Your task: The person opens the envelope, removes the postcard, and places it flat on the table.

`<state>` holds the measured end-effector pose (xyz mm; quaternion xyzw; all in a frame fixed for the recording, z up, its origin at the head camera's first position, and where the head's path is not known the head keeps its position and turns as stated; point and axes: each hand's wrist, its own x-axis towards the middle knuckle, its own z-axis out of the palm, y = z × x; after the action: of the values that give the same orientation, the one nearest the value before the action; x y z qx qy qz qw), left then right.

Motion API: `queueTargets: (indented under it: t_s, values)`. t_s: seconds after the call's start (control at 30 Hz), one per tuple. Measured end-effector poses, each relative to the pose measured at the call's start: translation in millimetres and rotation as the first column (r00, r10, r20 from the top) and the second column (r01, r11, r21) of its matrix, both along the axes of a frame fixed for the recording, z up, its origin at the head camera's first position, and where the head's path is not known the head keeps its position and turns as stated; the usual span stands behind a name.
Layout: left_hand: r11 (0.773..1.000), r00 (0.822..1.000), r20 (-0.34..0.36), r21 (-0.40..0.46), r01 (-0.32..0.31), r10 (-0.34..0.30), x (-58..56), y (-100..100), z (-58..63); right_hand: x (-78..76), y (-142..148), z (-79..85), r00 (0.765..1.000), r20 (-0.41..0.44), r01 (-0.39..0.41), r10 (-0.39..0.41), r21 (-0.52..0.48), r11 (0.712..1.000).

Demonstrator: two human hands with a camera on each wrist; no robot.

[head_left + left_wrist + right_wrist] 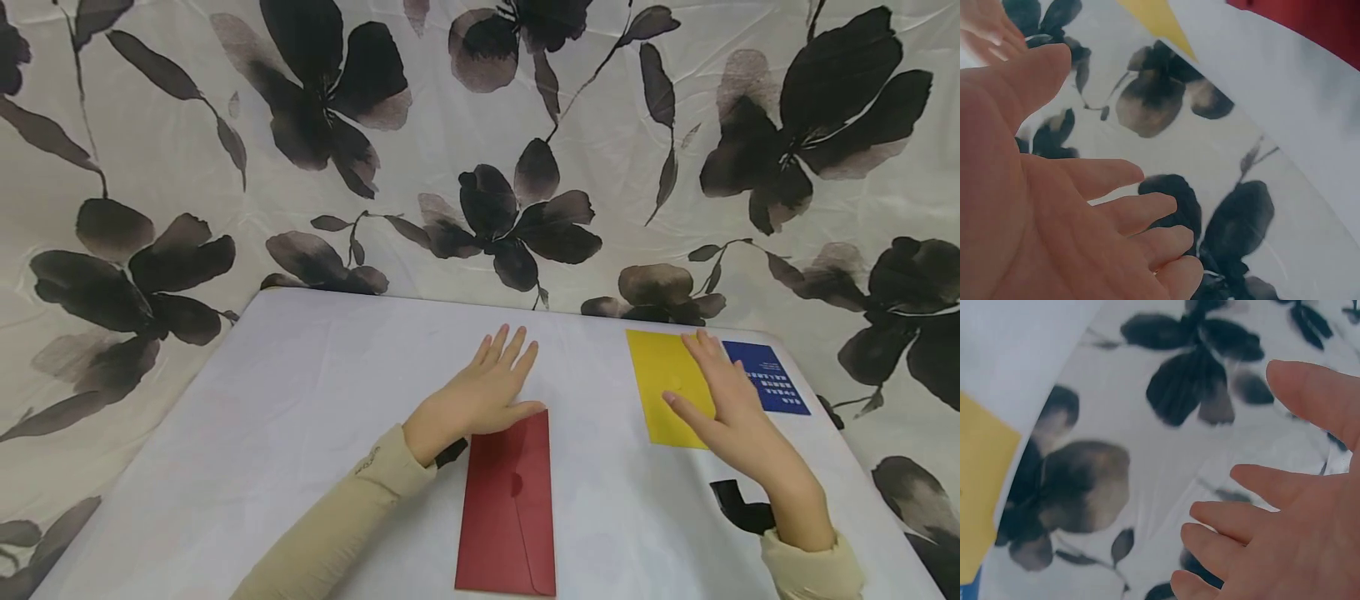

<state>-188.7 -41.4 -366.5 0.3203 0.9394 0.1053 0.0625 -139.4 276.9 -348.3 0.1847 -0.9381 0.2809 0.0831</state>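
Observation:
A red envelope (502, 517) lies flap side up on the white table, its long side running away from me. Over its far end my left hand (483, 396) is held with fingers straight and spread; nothing shows against the palm in the left wrist view. My right hand (738, 429), fingers extended, hovers at the right and covers part of a yellow paper (663, 383) and a blue card (776, 383) with white print. The right palm (1297, 519) holds nothing. In the left wrist view, the red envelope (1316, 19) shows at the top right corner.
The white tabletop (315, 400) reaches back to a pale cloth (637, 167) with dark flower prints, which also hangs at both sides. Black bands (738, 507) sit at the wrists, below the beige sleeves (337, 517).

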Motion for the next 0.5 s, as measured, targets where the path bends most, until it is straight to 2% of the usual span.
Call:
queueTargets:
  t_s: [0.13,0.27,0.5]
  values:
    - [0.999,1.0,-0.006,0.031,-0.013,0.013,6.1,-26.3,-5.1,10.6,-23.4,-2.4,0.998,0.005,-0.057,0.057,0.032,0.998]
    - [0.999,1.0,-0.002,0.04,-0.023,0.023,14.4,-44.8,-12.8,21.0,-43.0,-10.6,0.996,0.041,-0.082,0.08,0.05,0.995]
    - [0.998,0.999,0.042,0.065,-0.004,0.002,35.3,-51.8,-32.5,38.6,-71.7,-31.4,0.986,0.133,-0.113,0.106,0.048,0.992]
